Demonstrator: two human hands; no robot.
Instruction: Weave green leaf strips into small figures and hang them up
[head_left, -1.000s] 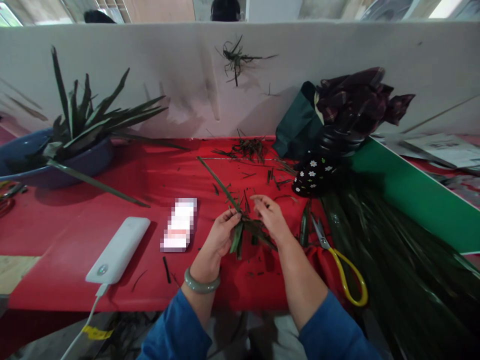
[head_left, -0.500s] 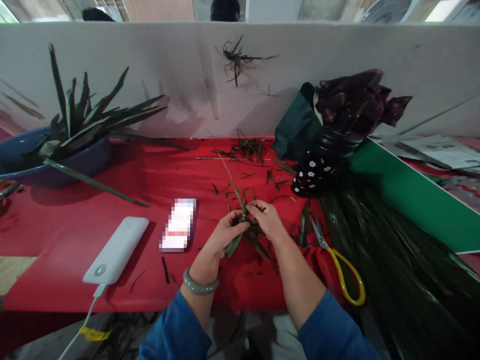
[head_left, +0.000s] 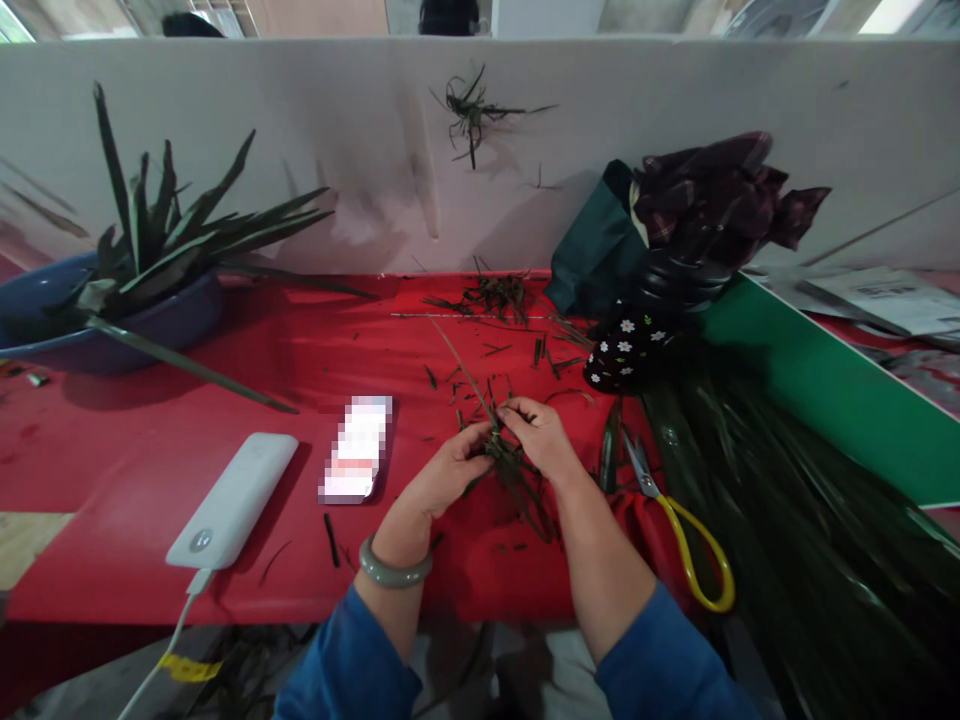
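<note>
Both hands meet over the red table (head_left: 285, 560) around a small woven piece of green leaf strips (head_left: 512, 468), whose loose ends hang toward me and whose long thin strip points away. My left hand (head_left: 454, 468) pinches its left side between thumb and fingers. With thumb and forefinger, my right hand (head_left: 534, 430) grips the top of the piece. The fingers partly hide its shape. To the right lie scissors (head_left: 675, 520) with yellow handles, blades apart, beside a short dark leaf piece (head_left: 610, 447). Leaf scraps (head_left: 491, 350) are scattered beyond my hands.
At left stand a blue basin (head_left: 172, 318) of long leaves, a white power bank (head_left: 234, 498) with a cable, and a phone (head_left: 357, 450). Long dark leaves (head_left: 795, 500), a green board (head_left: 825, 400) and a dark bag (head_left: 600, 240) fill the right. A pale partition (head_left: 337, 130) rises behind.
The woven piece has turned in my fingers; the broad leaf end that stuck out below my left hand is now mostly hidden. My left hand has shifted slightly.
</note>
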